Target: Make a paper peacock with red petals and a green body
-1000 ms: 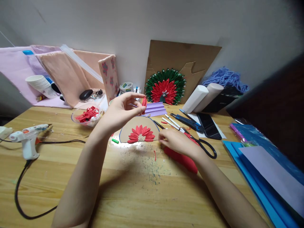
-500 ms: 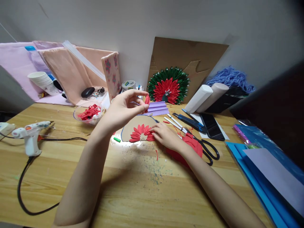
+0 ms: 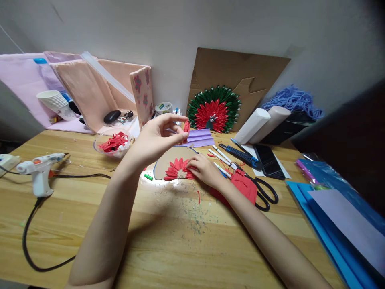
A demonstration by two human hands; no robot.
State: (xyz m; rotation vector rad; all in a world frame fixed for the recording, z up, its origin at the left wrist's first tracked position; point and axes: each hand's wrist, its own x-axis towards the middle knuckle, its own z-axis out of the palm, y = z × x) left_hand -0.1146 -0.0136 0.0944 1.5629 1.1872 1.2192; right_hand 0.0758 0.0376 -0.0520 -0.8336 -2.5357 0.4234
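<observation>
Raised over the board, my left hand is closed in a pinch on a red paper petal. Below it lies a rounded cardboard piece with a blue-edged outline. Red petals fan out along its lower part. My right hand rests at the right end of this fan, fingers loosely bent and apart, their tips touching the petals. The wrist covers part of a folded red paper, and black-handled scissors lie beside it.
A glue gun with its cord stands at left, near a clear bowl of red strips. A finished green-and-red fan leans on cardboard at the back. Markers, a utility knife, a phone and blue sheets lie at right.
My right hand has shifted slightly left over the petals, uncovering a marker beside the red paper. My left hand keeps its petal in nearly the same place.
</observation>
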